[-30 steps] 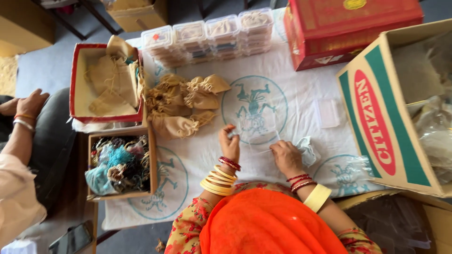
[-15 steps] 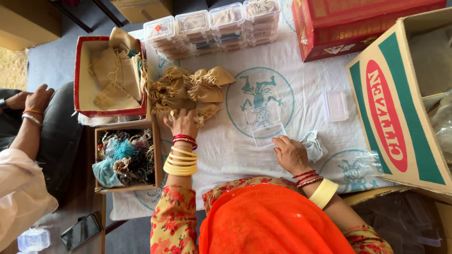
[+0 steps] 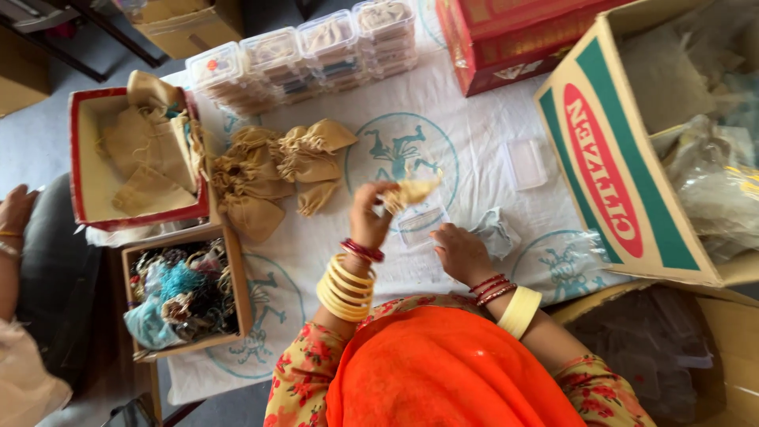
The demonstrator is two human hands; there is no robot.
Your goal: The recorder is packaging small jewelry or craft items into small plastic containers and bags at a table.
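Left hand (image 3: 370,215) raised above white cloth (image 3: 490,103), fingers clamped on small tan pouch (image 3: 413,190). Right hand (image 3: 461,253) flat on cloth, fingers together, touching clear plastic box (image 3: 419,227) at its 10 o'clock. Pouch pile (image 3: 269,170) at 9 o'clock of left hand; crumpled plastic bag (image 3: 496,233) just beside right hand
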